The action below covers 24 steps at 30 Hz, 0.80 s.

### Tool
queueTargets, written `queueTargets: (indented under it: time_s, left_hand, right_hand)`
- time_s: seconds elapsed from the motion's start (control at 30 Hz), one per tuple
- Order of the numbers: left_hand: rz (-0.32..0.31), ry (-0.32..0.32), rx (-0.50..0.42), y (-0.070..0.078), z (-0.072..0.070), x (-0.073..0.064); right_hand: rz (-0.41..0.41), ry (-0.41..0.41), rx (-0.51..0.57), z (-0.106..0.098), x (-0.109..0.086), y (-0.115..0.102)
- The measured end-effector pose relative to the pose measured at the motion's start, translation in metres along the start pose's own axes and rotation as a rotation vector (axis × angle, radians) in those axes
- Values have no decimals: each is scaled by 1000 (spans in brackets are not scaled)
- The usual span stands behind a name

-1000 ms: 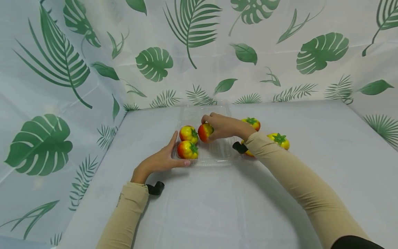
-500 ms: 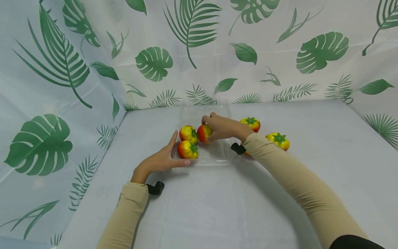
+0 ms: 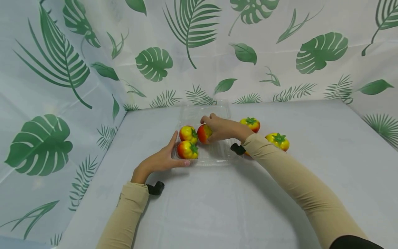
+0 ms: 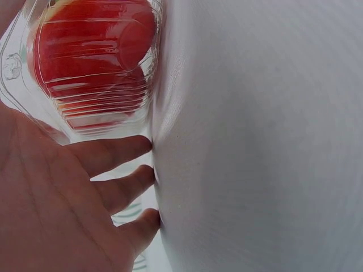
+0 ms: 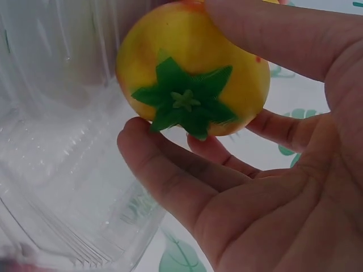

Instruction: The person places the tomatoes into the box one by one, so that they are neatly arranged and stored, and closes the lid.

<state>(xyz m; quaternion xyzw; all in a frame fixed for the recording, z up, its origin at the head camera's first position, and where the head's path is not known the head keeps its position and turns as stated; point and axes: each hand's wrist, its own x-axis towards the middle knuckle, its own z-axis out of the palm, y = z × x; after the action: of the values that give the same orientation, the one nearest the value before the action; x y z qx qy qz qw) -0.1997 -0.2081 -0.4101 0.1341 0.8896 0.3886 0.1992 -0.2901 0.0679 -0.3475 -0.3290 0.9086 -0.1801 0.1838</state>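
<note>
A clear plastic clamshell box (image 3: 214, 159) lies with its lid (image 3: 205, 110) folded back. On its left side sit two ribbed, yellow-and-red, tomato-like fruits, a rear one (image 3: 188, 133) and a front one (image 3: 188, 149). My right hand (image 3: 222, 127) grips a third such fruit (image 5: 193, 73) beside the rear one, inside the box. Its green star-shaped calyx faces the right wrist camera. My left hand (image 3: 161, 159) rests around the box's left front corner, thumb along the front edge. In the left wrist view its fingers (image 4: 122, 153) are fairly straight beside the clear wall.
To the right of the box lie more of these fruits, one at the back (image 3: 250, 123) and one further right (image 3: 278, 141). Another is mostly hidden behind the right wrist. A white cloth (image 3: 199, 207) covers the table, and a leaf-print curtain (image 3: 211, 69) stands behind it.
My right hand has shifted very slightly left with the fruit in its grip. The left hand and the box look the same.
</note>
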Motion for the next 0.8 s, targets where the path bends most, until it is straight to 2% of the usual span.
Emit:
queueTargets:
  time_s: [0.47, 0.8]
  left_hand:
    - [-6, -1, -2, 4, 1, -2]
    - [-15, -1, 6, 4, 1, -1]
  right_hand:
    - [5, 21, 20, -3, -11, 3]
    - [-50, 103, 111, -10, -32, 8]
